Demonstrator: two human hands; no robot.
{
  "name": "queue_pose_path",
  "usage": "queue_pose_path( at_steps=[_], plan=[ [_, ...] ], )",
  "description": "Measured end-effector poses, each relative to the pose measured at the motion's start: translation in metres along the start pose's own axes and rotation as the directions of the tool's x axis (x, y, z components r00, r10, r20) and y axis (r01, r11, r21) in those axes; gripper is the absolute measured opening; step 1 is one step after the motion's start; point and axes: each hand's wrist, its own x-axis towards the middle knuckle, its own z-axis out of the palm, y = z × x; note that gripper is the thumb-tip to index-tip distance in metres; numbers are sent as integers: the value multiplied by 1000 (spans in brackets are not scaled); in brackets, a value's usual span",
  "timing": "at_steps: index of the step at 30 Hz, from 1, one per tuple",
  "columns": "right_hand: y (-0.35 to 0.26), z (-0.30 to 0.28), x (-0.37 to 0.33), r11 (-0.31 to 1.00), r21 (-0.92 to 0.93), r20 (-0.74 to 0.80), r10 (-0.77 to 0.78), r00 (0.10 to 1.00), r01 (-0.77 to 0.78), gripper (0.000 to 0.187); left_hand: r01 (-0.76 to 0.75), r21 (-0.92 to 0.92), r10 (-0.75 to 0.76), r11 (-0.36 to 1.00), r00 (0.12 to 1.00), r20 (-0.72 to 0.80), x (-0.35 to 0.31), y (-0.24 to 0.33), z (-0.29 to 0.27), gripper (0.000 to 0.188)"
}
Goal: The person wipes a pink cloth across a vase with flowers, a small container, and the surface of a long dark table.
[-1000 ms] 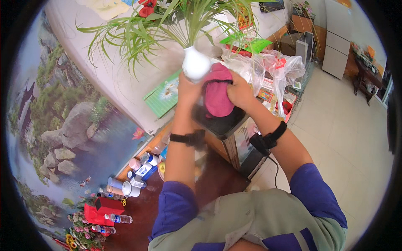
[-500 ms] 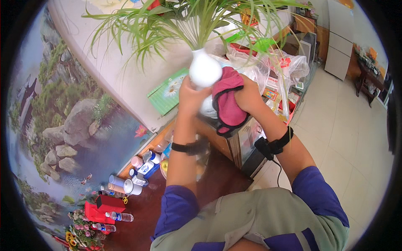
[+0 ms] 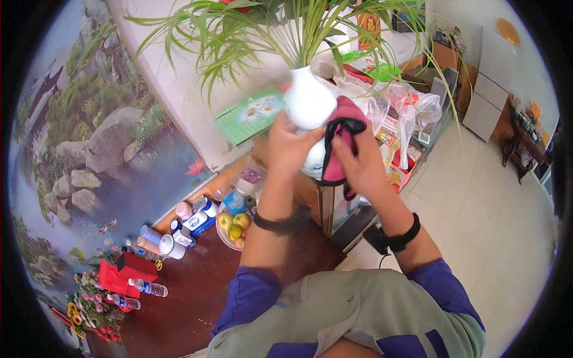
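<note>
A white gourd-shaped vase with long green grassy leaves is held up in front of me. My left hand is closed round its narrow waist, thumb across the front. In my right hand is a pink cloth with black edging. The cloth lies against the right side of the vase and covers part of its lower bulb. The vase's base is mostly hidden behind the cloth and my hands.
Below left, a dark red table carries a bowl of apples, a white mug, bottles and a red box. Plastic bags and packages crowd a cabinet at right. A green flowered box lies behind the vase.
The vase and both hands have shifted slightly right in view. The cloth has turned in my right hand, its black edge now bunched at my fingers. The fruit bowl shows more fully.
</note>
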Motion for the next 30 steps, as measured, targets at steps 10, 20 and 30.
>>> queue_pose_path(
  at_steps=[10, 20, 30],
  plan=[
    [0, -18, -18, 958, 244, 21, 148, 989, -149, 27, -18, -2, 18, 1000, 999, 32, -36, 21, 15, 58],
    [35, -54, 7, 525, 627, 509, 284, 813, -576, 12, 105, -127, -87, 986, 986, 143, -60, 37, 34, 50],
    [-7, -59, -54, 946, 212, -29, 256, 966, -245, 31, -92, -10, 93, 996, 994, 51, -76, 34, 64, 52]
  ],
)
